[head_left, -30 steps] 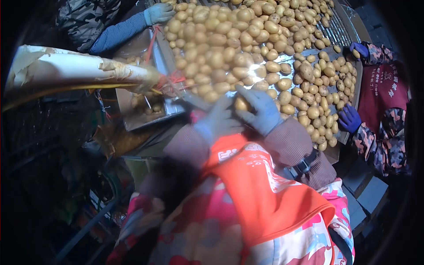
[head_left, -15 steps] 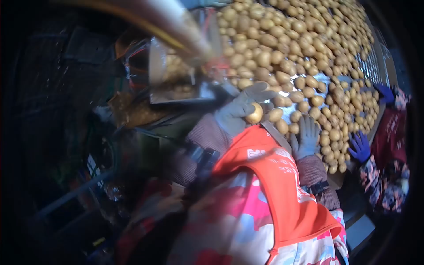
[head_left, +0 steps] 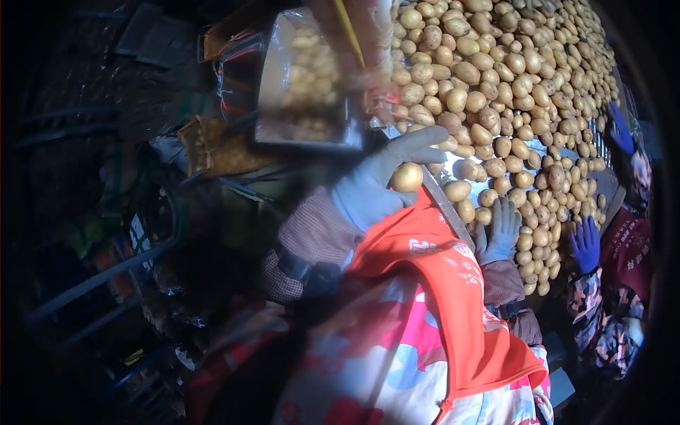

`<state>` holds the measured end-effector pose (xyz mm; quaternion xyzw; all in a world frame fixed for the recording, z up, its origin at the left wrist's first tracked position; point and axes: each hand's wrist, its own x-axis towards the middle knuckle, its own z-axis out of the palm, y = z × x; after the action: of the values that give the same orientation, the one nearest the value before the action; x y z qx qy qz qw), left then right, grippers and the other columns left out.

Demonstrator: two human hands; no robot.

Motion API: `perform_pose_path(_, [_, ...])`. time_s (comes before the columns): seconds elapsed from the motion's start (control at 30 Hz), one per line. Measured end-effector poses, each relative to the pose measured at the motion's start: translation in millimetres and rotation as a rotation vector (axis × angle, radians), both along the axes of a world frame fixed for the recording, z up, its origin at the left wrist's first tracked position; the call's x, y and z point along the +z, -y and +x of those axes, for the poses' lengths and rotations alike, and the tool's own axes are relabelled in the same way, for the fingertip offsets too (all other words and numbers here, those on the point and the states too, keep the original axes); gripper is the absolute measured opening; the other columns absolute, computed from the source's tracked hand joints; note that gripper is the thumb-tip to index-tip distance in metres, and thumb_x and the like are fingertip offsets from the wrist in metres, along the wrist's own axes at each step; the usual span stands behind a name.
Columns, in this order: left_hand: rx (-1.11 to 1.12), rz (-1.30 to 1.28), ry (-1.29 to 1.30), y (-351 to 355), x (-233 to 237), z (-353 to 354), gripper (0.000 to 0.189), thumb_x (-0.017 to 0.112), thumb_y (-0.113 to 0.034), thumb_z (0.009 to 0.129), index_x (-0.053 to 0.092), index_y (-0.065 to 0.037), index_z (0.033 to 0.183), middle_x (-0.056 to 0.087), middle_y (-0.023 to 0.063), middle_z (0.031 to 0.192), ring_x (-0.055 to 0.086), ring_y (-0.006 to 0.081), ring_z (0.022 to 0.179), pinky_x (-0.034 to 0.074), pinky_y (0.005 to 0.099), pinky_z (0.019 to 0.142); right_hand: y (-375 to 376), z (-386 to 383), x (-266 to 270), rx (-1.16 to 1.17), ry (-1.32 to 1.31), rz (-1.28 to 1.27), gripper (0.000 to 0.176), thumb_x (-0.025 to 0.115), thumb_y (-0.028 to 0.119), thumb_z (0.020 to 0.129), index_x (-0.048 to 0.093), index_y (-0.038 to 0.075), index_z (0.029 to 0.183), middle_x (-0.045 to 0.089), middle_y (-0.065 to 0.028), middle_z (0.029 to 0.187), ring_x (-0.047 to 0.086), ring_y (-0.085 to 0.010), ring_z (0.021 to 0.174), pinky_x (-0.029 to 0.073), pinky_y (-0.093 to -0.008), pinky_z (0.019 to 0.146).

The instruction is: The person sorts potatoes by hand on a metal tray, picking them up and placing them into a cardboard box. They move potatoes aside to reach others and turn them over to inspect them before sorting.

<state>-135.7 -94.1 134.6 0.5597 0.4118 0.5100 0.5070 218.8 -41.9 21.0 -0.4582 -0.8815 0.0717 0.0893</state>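
My left hand (head_left: 375,177), in a pale grey-blue glove, holds a single potato (head_left: 406,178) between its thumb and fingers. It is just off the near metal edge (head_left: 448,205) of a sorting table, and its fingers extend over the potatoes at the border. My right hand (head_left: 501,230), gloved alike, rests with fingers stretched out against several potatoes (head_left: 538,237) near that edge. Nothing is visible in its grip, though its palm is hidden. A thick layer of loose potatoes (head_left: 489,64) covers the surface ahead, thinning to a shiny patch near my hands.
Left of the table stands a plastic-lined box (head_left: 273,106) with potatoes inside. A blurred pale post (head_left: 365,35) rises beside it. At right, a co-worker's purple-gloved hand (head_left: 586,244) reaches the potatoes; another purple glove (head_left: 621,129) is farther up. Dark crates and bars fill the left.
The view has shifted, showing the lined box more plainly. My left hand still has the potato, now outside the table edge. My right hand stays by the pile. The co-worker's near hand has spread its fingers.
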Motion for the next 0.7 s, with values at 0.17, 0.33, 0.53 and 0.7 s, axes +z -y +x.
perform_pose_path(0.17, [0.008,-0.042,0.215,-3,-11,13,0.089,0.06,0.016,0.074,0.033,-0.004,0.157,0.044,0.0126,0.154,0.054,0.0232,0.132,0.044,0.0329,0.11,0,8,-3,-0.039,0.046,-0.017,0.072,0.064,0.027,0.091,0.037,0.003,0.153,0.04,-0.0207,0.156,0.034,-0.0432,0.145,0.022,-0.0565,0.12])
perform_pose_path(0.33, [0.313,-0.43,1.128,32,-64,-22,0.064,0.065,-0.002,0.086,0.046,-0.004,0.147,0.057,0.0153,0.14,0.058,0.0309,0.127,0.048,0.0403,0.109,3,3,-10,0.005,0.006,0.028,0.069,0.059,0.035,0.095,0.038,0.002,0.153,0.039,-0.0237,0.156,0.034,-0.0421,0.146,0.021,-0.0557,0.12])
perform_pose_path(0.53, [-1.078,0.765,3.839,130,-153,-214,0.028,0.055,-0.027,0.103,0.06,-0.005,0.118,0.068,0.0117,0.114,0.067,0.0227,0.106,0.054,0.0357,0.087,-12,15,-24,0.05,0.098,0.083,0.07,0.053,0.04,0.098,0.035,0.003,0.155,0.038,-0.0207,0.158,0.033,-0.0406,0.147,0.022,-0.0556,0.12])
perform_pose_path(0.7, [-3.264,2.048,2.566,140,-91,-267,0.032,0.053,-0.027,0.103,0.058,-0.003,0.125,0.068,0.0133,0.116,0.066,0.021,0.099,0.054,0.0322,0.082,-38,9,14,0.116,-0.121,-0.06,0.065,0.061,0.034,0.093,0.046,-0.005,0.144,0.052,-0.0309,0.139,0.049,-0.0484,0.131,0.035,-0.0565,0.112])
